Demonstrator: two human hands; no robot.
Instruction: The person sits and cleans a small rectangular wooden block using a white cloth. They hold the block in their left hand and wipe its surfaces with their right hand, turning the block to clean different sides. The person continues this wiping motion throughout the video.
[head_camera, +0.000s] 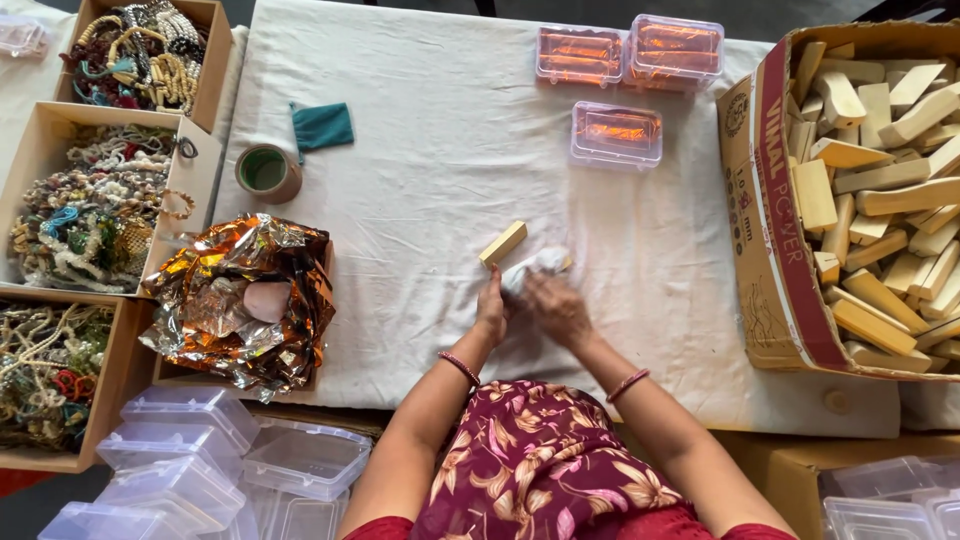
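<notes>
A pale wooden block (502, 243) lies on the white cloth-covered table (430, 180), one end tucked under a small white cloth (540, 264). My left hand (491, 308) grips the near part of the block at the cloth's left side. My right hand (557, 309) presses on the white cloth from the right, fingers curled over it. Both wrists wear thin bangles.
A cardboard box (775, 230) full of wooden blocks sits at the right. Three clear lidded boxes (616, 133) with orange contents stand at the back. Crumpled gold foil (243, 300), a tape roll (266, 171), a teal pouch (322, 126), bead-filled boxes (95, 205) and empty plastic boxes (200, 460) fill the left.
</notes>
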